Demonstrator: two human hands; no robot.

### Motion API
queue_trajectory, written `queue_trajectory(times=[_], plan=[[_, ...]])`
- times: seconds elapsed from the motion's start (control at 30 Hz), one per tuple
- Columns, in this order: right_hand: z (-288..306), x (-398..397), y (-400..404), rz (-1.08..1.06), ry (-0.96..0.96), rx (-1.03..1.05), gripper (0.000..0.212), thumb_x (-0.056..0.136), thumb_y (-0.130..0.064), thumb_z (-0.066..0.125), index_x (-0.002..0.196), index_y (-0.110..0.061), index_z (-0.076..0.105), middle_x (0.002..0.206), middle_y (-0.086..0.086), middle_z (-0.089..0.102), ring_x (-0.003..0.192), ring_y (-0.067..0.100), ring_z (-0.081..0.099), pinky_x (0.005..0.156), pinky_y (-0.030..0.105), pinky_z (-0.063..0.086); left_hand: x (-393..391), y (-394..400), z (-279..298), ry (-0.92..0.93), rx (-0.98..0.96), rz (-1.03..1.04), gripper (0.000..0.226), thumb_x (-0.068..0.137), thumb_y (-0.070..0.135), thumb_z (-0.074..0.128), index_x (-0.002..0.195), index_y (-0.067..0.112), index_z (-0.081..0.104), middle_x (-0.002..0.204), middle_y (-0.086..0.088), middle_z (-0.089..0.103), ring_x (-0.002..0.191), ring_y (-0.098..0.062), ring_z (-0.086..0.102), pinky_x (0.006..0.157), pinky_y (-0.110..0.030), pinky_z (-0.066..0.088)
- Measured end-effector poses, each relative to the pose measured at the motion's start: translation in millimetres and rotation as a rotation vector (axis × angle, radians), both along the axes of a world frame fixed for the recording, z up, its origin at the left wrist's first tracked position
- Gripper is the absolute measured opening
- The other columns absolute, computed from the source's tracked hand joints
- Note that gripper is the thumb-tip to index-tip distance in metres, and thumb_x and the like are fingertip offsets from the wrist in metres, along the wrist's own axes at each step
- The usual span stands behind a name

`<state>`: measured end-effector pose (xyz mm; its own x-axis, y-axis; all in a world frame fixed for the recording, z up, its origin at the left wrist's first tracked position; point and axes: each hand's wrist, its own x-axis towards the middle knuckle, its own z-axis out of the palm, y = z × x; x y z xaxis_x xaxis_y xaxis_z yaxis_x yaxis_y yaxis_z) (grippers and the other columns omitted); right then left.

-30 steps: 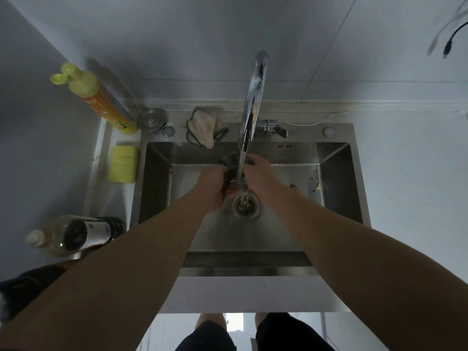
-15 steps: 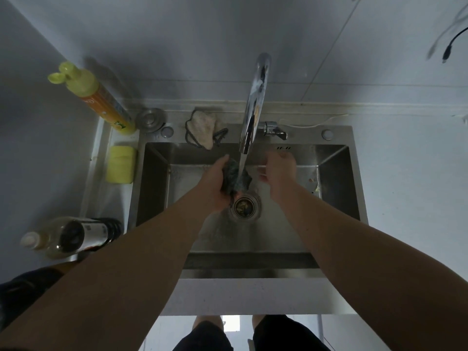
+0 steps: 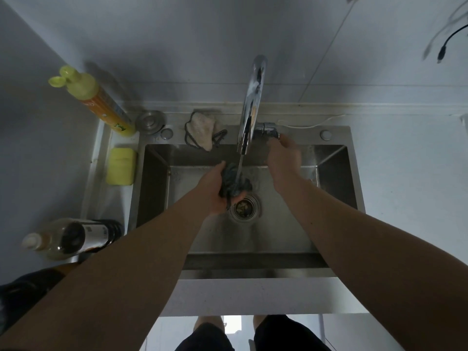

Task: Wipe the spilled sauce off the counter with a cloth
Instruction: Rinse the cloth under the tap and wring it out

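Cloth (image 3: 234, 182): dark, bunched into a wad, held over the sink (image 3: 336, 178) basin just above the drain (image 3: 244, 207), directly under the thin stream from the tap (image 3: 250, 107).
Left hand (image 3: 215, 188): fingers curled round the wad from its left side and from below, palm cupping it; a fold hangs down past the heel of the hand.
Right hand (image 3: 283, 158): off the cloth, raised to the tap lever (image 3: 268, 129); fingertips at or on the lever. Contact is partly hidden by the hand itself, so whether they pinch it I cannot tell.
Water: running, striking the top of the wad.
Handling, weight: judged light when dry, noticeably heavier now that it is soaked; one hand carries it without strain.
Handling, stiffness: fully limp; it takes whatever shape the grip gives and will sag out of a loose hold.
Handling, surface: wet fabric, probably not slippery, but it will drip unless wrung.
Hold point: the middle of the bunch, all fingers wrapped round; for wringing, one hand at each end.
Fragility: none; it can be squeezed hard.
Bench (image 3: 405, 173): pale surface either side of the sink; no sauce spill made out in this view.
Task stage: judged to be rinsing or wetting, the wipe itself not in hand.
Risk: an unwrung cloth would spread water across the bench.
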<state>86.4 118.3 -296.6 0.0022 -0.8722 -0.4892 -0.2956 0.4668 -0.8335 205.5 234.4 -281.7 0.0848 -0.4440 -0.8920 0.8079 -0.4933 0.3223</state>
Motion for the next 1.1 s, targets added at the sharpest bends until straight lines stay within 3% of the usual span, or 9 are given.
queue_trajectory(times=[0.13,0.27,0.47,0.57,0.67,0.73,0.83,1.0,1.1], plan=[[0,0,11,-0.056,-0.073,0.138,0.025,0.101,-0.035,0.062,0.121,-0.025,0.07,0.082,-0.007,0.064,0.077,0.015,0.056,0.07,0.032,0.047,-2,1,0,-0.133,0.066,-0.063,0.028,0.104,0.038,0.055,0.107,0.01,0.062,0.082,-0.009,0.064,0.056,-0.019,0.057,0.046,-0.023,0.042],[-11,9,53,0.1,-0.113,0.629,0.067,0.096,-0.067,0.06,0.143,-0.021,0.053,0.135,0.008,0.061,0.121,0.035,0.062,0.105,0.06,0.049,-6,-2,-3,-0.252,0.055,-0.097,0.039,0.101,0.05,0.058,0.092,0.012,0.062,0.056,-0.002,0.058,0.039,-0.014,0.05,0.04,-0.018,0.034],[-18,21,69,0.093,-0.208,0.679,0.062,0.101,-0.067,0.054,0.132,-0.014,0.064,0.117,0.008,0.068,0.105,0.033,0.065,0.107,0.067,0.047,-12,-1,-4,-0.378,0.08,-0.138,0.03,0.101,0.022,0.05,0.073,0.015,0.055,0.056,-0.004,0.048,0.028,-0.012,0.04,0.035,-0.015,0.027],[-18,19,68,0.106,-0.222,0.709,0.062,0.102,-0.066,0.053,0.132,-0.013,0.063,0.12,0.011,0.067,0.11,0.039,0.066,0.11,0.07,0.044,-8,0,-14,-0.493,0.09,-0.231,0.032,0.097,0.014,0.046,0.065,0.015,0.048,0.057,-0.006,0.042,0.036,-0.016,0.036,0.042,-0.022,0.025],[-16,20,69,0.101,-0.293,0.793,0.061,0.099,-0.07,0.056,0.128,-0.016,0.061,0.126,0.018,0.065,0.119,0.049,0.064,0.107,0.075,0.044,-6,1,-23,-0.592,0.065,-0.333,0.035,0.103,0.036,0.047,0.075,0.017,0.058,0.073,-0.006,0.058,0.056,-0.021,0.054,0.055,-0.033,0.045],[-11,22,69,0.07,-0.381,0.854,0.061,0.098,-0.07,0.057,0.126,-0.016,0.061,0.125,0.021,0.064,0.124,0.05,0.061,0.104,0.076,0.046,-9,1,-18,-0.565,0.033,-0.383,0.047,0.103,0.054,0.046,0.094,0.015,0.07,0.089,-0.009,0.072,0.077,-0.026,0.069,0.072,-0.038,0.058],[-10,22,62,-0.061,-0.46,0.826,0.051,0.104,-0.062,0.055,0.118,-0.015,0.068,0.112,0.017,0.074,0.103,0.039,0.072,0.086,0.061,0.059,-12,2,-11,-0.606,-0.089,-0.47,0.035,0.106,0.034,0.05,0.132,0.014,0.063,0.123,-0.009,0.068,0.111,-0.027,0.067,0.099,-0.045,0.056],[-13,20,57,-0.035,-0.424,0.737,0.03,0.106,-0.033,0.062,0.115,-0.006,0.071,0.106,0.017,0.077,0.087,0.029,0.077,0.065,0.039,0.062,-3,10,-20,-0.94,-0.217,-0.784,0.032,0.094,0.025,0.06,0.124,0.018,0.071,0.119,-0.003,0.072,0.111,-0.02,0.066,0.1,-0.041,0.053],[-16,19,57,-0.045,-0.474,0.678,0.025,0.109,-0.014,0.054,0.117,0.006,0.067,0.098,0.018,0.077,0.075,0.024,0.076,0.06,0.033,0.061,1,8,-10,-0.869,-0.228,-0.639,0.025,0.093,0.013,0.06,0.113,0.013,0.076,0.103,0.0,0.073,0.101,-0.018,0.067,0.084,-0.022,0.055]])
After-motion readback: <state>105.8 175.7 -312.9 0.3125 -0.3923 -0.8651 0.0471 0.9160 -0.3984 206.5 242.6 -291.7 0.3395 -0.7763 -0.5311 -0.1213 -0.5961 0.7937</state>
